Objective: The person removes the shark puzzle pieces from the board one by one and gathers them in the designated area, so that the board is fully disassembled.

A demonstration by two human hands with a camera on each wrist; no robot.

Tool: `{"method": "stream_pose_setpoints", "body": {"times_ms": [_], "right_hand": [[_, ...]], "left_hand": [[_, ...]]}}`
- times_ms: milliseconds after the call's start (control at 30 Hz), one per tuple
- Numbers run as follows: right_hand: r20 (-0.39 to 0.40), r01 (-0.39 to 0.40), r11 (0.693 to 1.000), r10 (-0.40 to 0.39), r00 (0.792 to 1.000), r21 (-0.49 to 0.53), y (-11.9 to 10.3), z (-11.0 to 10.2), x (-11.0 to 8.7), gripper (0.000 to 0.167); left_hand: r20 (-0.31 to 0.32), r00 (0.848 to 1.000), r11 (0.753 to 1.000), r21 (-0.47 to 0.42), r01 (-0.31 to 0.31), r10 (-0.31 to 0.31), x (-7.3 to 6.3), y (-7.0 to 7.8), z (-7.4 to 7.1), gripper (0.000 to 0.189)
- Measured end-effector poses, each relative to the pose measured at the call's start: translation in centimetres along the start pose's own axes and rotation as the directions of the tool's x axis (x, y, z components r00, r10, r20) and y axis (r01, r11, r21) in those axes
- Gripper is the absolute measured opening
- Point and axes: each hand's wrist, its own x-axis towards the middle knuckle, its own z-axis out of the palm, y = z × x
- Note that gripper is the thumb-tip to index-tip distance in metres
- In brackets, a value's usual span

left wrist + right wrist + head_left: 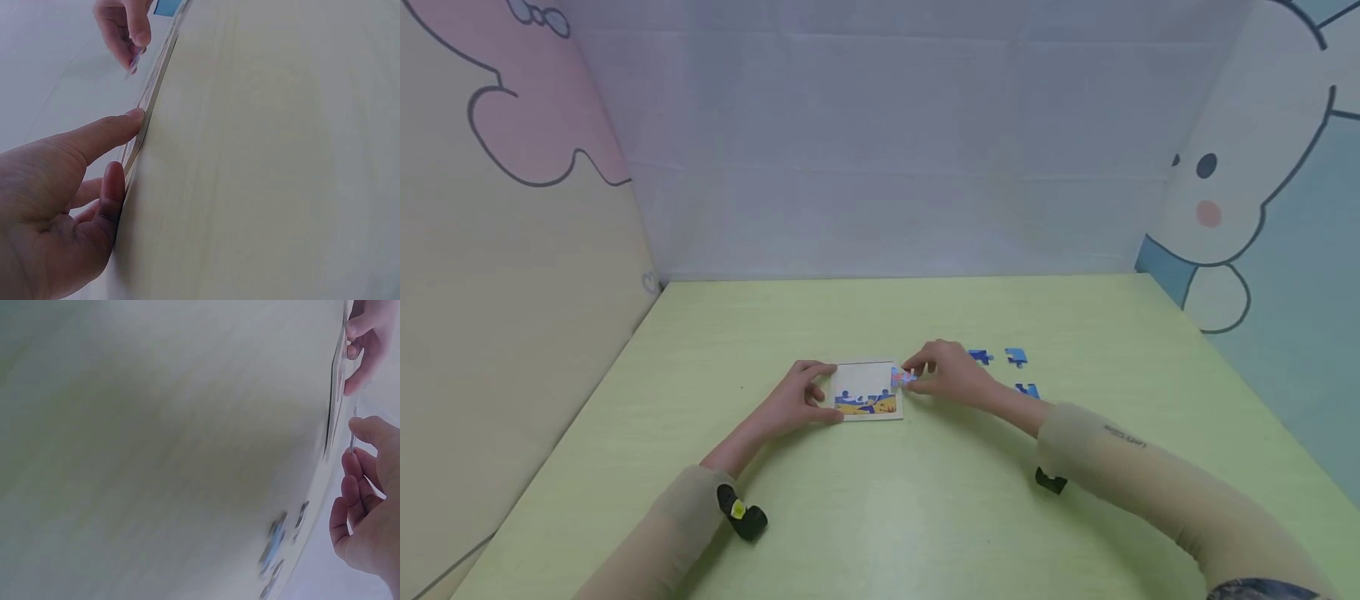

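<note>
my left hand (790,404), gripping puzzle tray (862,377) by its left edge; my right hand (958,377), pinching one piece (903,377) over tray's right edge; three loose pieces (1017,356) beyond that hand; table (880,500), roomy between forearms

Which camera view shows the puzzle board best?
The head view: the puzzle board shows its face there, with printed pieces inside. Both wrist views catch only a thin, nearly edge-on strip of it.
</note>
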Motion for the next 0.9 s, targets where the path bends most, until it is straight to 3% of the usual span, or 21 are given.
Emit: {"method": "stream_pose_setpoints", "body": {"times_ms": [167,567,900], "right_hand": [[-0.008,-0.019,1.0,0.019,1.0,0.005,1.4,-0.3,-1.4,0.026],[-0.063,0.019,1.0,-0.02,0.998,-0.024,2.8,-1.5,-4.2,0.024],[-0.091,0.054,0.995,-0.061,0.994,-0.083,3.9,-1.4,-6.0,0.022]], "left_hand": [[0.034,0.999,1.0,-0.023,0.017,-0.016,0.1,-0.4,-0.3,0.079],[0.103,0.994,0.996,-0.083,0.031,-0.023,0.4,-0.8,-1.0,0.077],[0.101,0.995,0.999,-0.027,0.027,-0.024,0.4,-0.1,-1.4,0.075]]}}
